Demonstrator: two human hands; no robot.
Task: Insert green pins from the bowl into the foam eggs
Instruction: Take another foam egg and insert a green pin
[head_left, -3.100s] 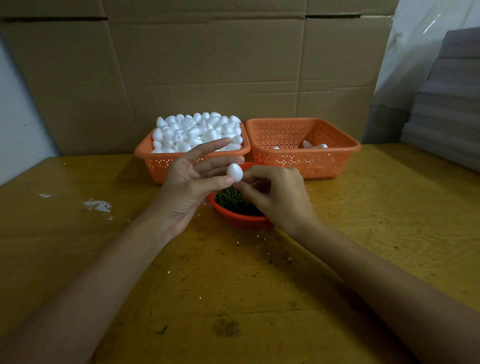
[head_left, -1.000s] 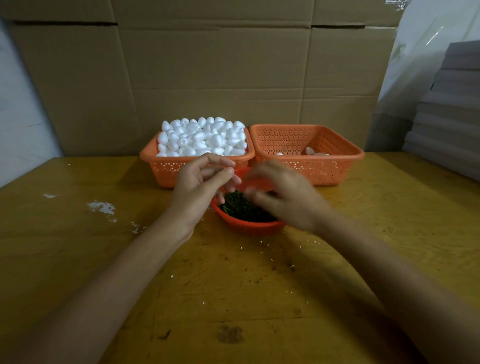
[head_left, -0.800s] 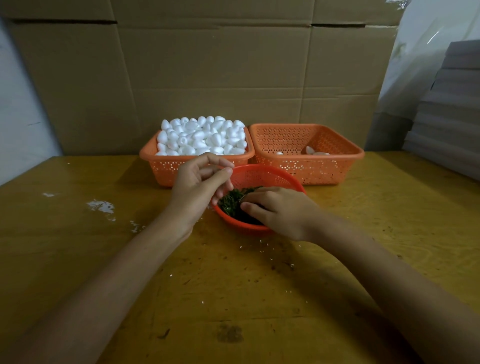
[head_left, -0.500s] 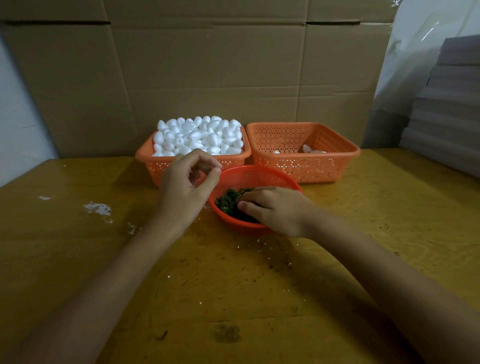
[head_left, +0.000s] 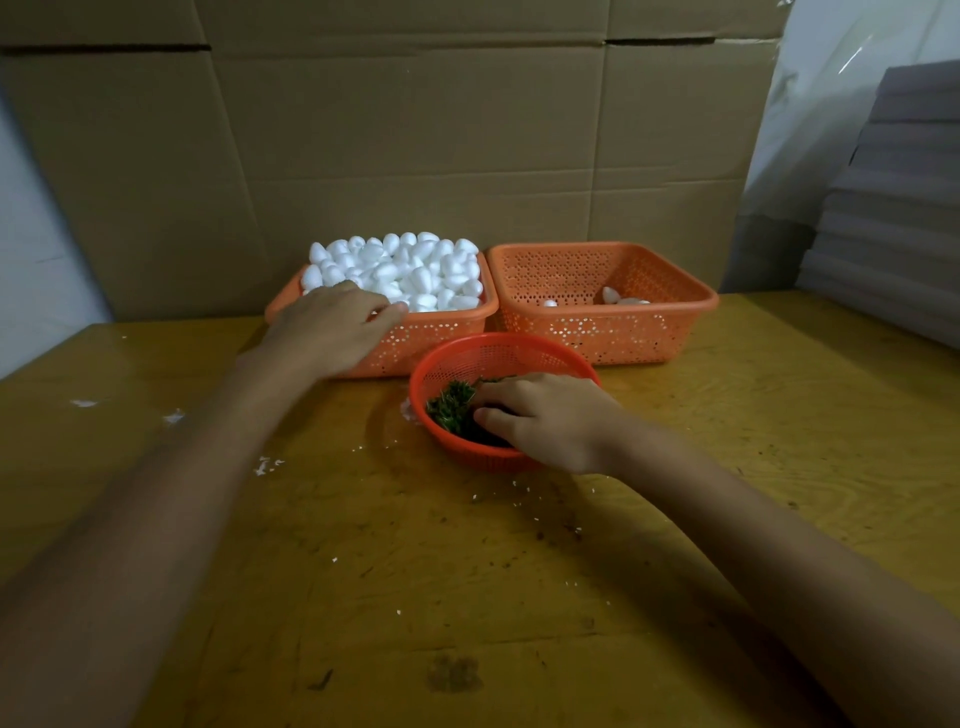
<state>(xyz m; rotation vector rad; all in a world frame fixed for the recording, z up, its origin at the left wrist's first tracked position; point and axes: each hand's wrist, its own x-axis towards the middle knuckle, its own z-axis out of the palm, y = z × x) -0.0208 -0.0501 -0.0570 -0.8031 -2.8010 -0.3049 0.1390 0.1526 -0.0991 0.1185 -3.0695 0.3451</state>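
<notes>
Flattened brown cardboard sheets (head_left: 415, 130) form the backdrop; yellow-brown wooden desk (head_left: 467, 571) in front, flecked with white foam crumbs (head_left: 267, 464). At the back, two baskets touch side by side. One is the left orange perforated plastic basket (head_left: 441, 332), heaped with white foam eggs (head_left: 410, 270). The other is the right orange perforated plastic basket (head_left: 649, 332), with only a few eggs on its floor. Just in front of the pair sits a round red-orange mesh bowl (head_left: 493, 353), small green pins (head_left: 452, 408) piled in its left part.

My left hand (head_left: 332, 327) lies palm down over the left basket's near rim, fingers on the front eggs. The tips are hidden, so I cannot tell if one is gripped. My right hand (head_left: 545, 415) is down in the bowl, fingers curled into the pins. Cannot tell whether a pin is pinched.
</notes>
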